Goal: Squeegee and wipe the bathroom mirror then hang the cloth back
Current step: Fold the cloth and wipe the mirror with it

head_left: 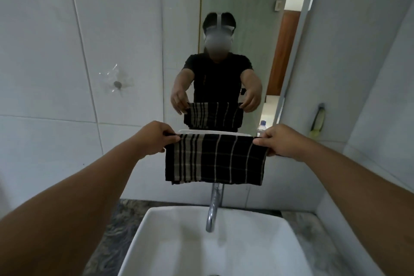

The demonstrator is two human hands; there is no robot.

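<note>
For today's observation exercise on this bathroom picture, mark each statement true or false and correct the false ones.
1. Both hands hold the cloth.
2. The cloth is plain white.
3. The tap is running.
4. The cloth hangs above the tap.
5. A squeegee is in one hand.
1. True: the left hand and right hand each pinch an upper corner of the cloth.
2. False: it is dark with pale stripes.
3. False: no water is seen leaving the tap into the sink.
4. True: its lower edge hangs just above the tap.
5. False: both hands hold only the cloth.
</note>
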